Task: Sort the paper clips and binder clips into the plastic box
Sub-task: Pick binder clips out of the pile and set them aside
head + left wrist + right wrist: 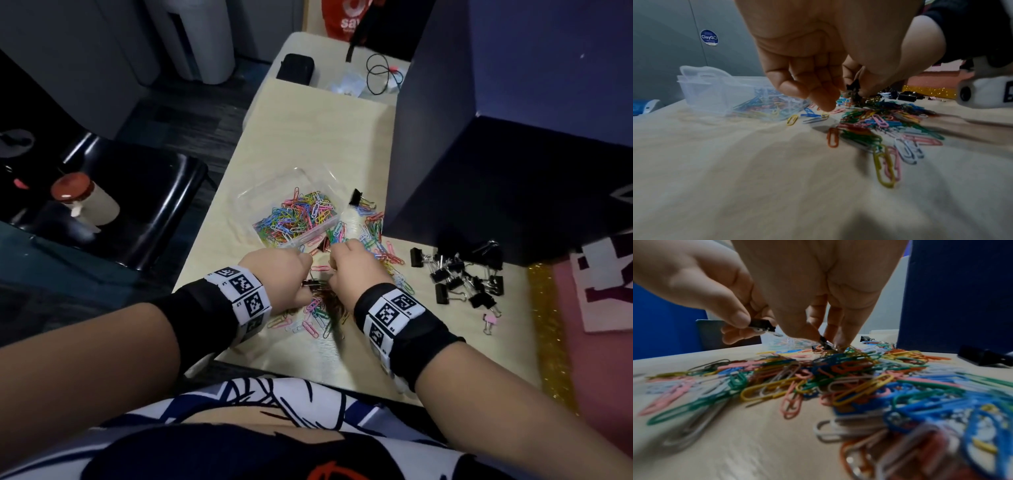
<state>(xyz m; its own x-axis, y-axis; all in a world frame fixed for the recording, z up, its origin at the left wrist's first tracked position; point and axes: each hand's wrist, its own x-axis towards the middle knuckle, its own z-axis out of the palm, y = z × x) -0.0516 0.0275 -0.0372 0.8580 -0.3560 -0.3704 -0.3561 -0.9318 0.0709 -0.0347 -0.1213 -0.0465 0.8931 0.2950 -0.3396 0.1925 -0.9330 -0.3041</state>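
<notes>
A clear plastic box (246, 202) (701, 91) stands on the table, holding many coloured paper clips (298, 216). In front of it, loose paper clips (315, 315) (838, 369) lie scattered under both hands. My left hand (294, 274) (715, 296) pinches a small black binder clip (310, 283) (761, 325) between thumb and fingers, just above the pile. My right hand (342, 263) (828, 288) reaches its fingertips down into the pile. There it pinches another black binder clip (824, 341). Sorted black binder clips (459, 274) lie in a group to the right.
A pink binder clip (490, 320) lies near the group, and a lone black one (356, 198) sits right of the box. A dark blue partition (479, 154) rises behind the clips. A black chair (137, 205) with a jar (82, 198) stands left of the table.
</notes>
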